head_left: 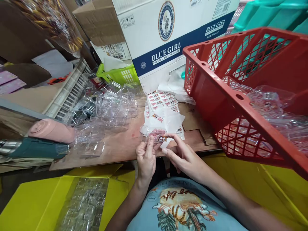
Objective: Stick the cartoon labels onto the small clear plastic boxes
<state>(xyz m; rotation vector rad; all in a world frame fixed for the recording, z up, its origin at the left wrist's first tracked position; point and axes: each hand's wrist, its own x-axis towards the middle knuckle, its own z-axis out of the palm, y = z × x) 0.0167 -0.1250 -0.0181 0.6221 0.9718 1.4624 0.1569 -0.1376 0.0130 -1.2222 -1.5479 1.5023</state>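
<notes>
My left hand (146, 158) is closed on a small clear plastic case (156, 132), its thumb lying along the near side. A pink and brown printed sticker (161, 138) shows on the case. My right hand (185, 156) is at the case's right end, with the index fingertip at the sticker and the thumb apart below it. A small white paper piece (166, 143) shows between that thumb and index finger; whether it is gripped is unclear, and the other fingers are partly hidden. Just beyond the hands lie printed sticker sheets (161, 98) and white backing paper (174, 120).
Clear plastic cases (113, 107) are heaped on the table (125, 144) at left, near a pink and teal bottle (45, 139). A red crate (231, 93) with more cases stands right. A white-blue carton (149, 38) stands behind; a yellow box (38, 199) sits below left.
</notes>
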